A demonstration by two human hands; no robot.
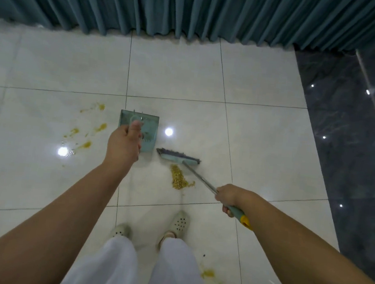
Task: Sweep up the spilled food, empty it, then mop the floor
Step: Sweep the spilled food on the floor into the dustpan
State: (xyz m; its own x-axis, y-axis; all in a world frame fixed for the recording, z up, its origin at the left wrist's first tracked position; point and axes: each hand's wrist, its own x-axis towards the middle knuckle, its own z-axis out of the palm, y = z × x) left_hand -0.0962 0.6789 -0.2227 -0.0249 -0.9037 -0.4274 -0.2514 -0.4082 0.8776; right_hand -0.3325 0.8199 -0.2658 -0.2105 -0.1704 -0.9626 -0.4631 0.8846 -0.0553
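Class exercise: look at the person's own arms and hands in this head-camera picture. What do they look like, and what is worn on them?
Both forearms are bare up to the picture's edge: no sleeves show. The left hand and the right hand wear no gloves, and no watch, bracelet or ring is visible.

One wide-angle view looks from the person's head, forward and steeply down at the tiled floor (211, 75). Both forearms reach in from the bottom corners; the feet (150, 227) sit low in the centre. A curtain (172, 5) closes the top edge, lines bowed by the lens.
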